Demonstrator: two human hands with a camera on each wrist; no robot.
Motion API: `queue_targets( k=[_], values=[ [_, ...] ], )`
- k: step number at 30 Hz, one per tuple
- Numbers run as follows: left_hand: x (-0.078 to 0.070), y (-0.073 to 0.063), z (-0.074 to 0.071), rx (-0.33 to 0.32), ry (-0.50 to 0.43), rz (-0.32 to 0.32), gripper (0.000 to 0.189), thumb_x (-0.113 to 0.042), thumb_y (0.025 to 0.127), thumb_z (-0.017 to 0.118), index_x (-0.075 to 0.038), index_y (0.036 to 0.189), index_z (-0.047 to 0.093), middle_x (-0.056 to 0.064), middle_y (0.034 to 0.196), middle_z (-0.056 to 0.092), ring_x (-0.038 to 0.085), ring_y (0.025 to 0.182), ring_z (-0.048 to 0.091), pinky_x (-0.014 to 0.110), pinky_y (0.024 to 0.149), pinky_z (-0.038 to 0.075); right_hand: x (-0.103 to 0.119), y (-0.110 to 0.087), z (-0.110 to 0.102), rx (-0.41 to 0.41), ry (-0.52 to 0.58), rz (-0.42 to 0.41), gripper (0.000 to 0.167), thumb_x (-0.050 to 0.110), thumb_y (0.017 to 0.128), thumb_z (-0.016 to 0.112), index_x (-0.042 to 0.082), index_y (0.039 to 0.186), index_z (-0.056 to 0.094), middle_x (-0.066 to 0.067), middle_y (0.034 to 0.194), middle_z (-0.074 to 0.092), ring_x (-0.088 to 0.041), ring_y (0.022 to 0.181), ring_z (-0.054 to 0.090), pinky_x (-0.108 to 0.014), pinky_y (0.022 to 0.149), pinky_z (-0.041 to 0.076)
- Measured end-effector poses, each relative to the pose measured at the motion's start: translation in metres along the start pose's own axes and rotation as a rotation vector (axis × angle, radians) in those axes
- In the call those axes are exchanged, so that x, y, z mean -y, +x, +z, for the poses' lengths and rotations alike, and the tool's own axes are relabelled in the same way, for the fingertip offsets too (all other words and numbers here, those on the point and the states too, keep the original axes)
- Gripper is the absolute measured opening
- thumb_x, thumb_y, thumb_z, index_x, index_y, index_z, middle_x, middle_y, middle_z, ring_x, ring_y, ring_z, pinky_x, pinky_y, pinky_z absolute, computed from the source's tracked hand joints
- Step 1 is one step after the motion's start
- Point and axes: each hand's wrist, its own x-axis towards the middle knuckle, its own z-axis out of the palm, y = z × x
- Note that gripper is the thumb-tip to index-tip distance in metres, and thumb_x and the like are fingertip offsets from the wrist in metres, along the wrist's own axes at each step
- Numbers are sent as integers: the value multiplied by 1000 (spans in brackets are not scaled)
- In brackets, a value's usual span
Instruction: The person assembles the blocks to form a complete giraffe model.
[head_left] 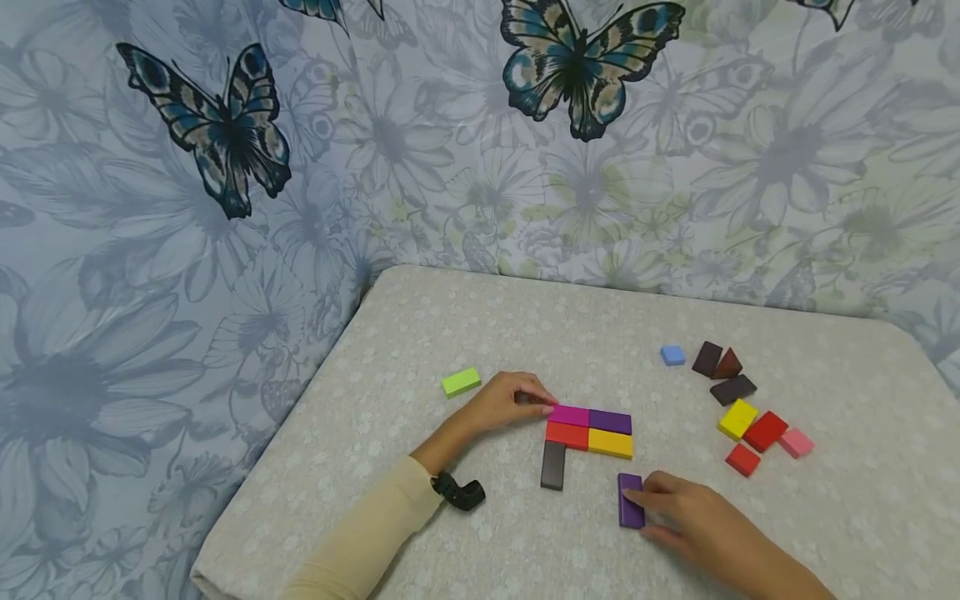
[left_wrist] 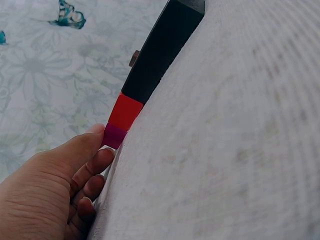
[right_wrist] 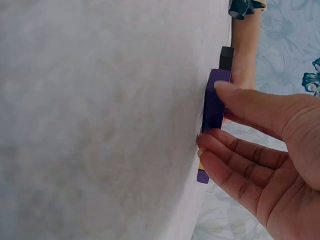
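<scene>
My left hand [head_left: 510,398] has its thumb and index fingertips at the left end of a magenta block [head_left: 570,416], pinching its corner. That block lies flush in a flat group with a purple block [head_left: 611,422], a red block [head_left: 567,435] and an orange-yellow block [head_left: 611,443]. A dark grey block [head_left: 552,465] reaches toward me from the group's left front corner. Nearer to me and to the right, my right hand [head_left: 693,517] pinches a separate long purple block [right_wrist: 215,102], thumb on its face. Its other fingers are loosely bent in the right wrist view.
A lime green block [head_left: 461,382] lies left, behind my left hand. Toward the right are a blue block [head_left: 672,355], dark brown blocks [head_left: 733,389], a brown triangular piece [head_left: 727,364], a yellow block [head_left: 738,419], red blocks [head_left: 766,432] and a pink block [head_left: 797,443]. Wallpapered walls border the cloth-covered table.
</scene>
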Motion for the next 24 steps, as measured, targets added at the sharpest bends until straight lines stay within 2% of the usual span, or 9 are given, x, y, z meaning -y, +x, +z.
queue_targets(
  k=[9,24],
  values=[
    [-2,1,-1,6,-16,-1,16,-16,91,79,-14,106,81,-9,94,72,7,78,54,23,68,43,0,9,0,-56,-32,8,42,25,84,84,15,124,75,8,99,65,-1,78,53,-24,73,56],
    [1,1,-1,13,-33,-15,16,-17,90,79,-15,106,81,-10,94,72,7,77,53,23,67,43,0,17,-2,-77,-104,34,43,31,82,85,20,123,76,7,99,68,-7,82,62,-31,75,58]
  ],
)
